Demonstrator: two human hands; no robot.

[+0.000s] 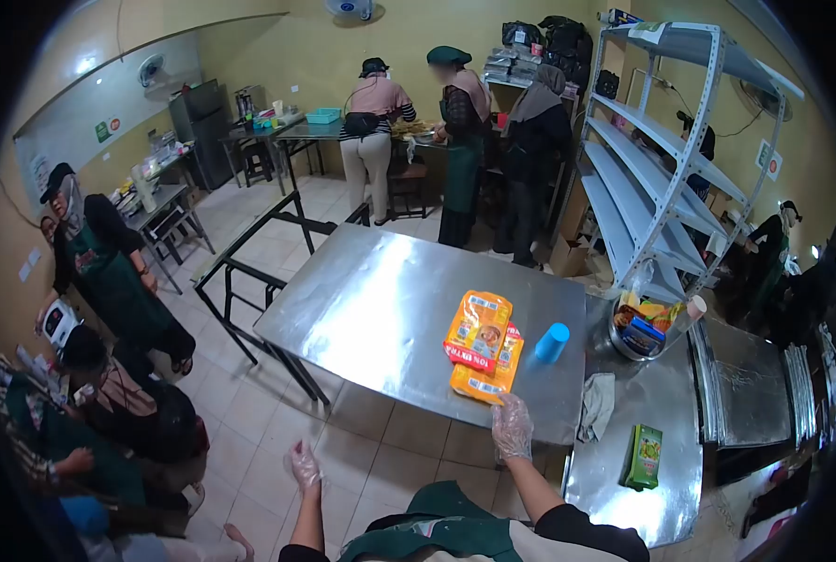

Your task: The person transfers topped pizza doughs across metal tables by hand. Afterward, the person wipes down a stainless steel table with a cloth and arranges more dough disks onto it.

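Observation:
My right hand (513, 429), in a clear plastic glove, is at the near edge of the steel table (362, 309). Its fingers close at the near corner of the lower orange packet (484, 382); the exact grip is partly hidden. Another orange packet (480, 323) with a red "10% extra" band lies across the lower one. My left hand (304, 465), gloved alike, hangs over the floor left of my body, fingers apart and holding nothing. To the right of the packets lies a blue cup (551, 344), tilted.
On the right, a side counter (615, 501) holds a green packet (644, 456), a grey cloth (597, 407) and a metal pot (615, 339) of packaged goods. Behind stands a metal shelf rack (662, 197). Several people stand or sit around the room. A bare black frame (249, 267) adjoins the table's left.

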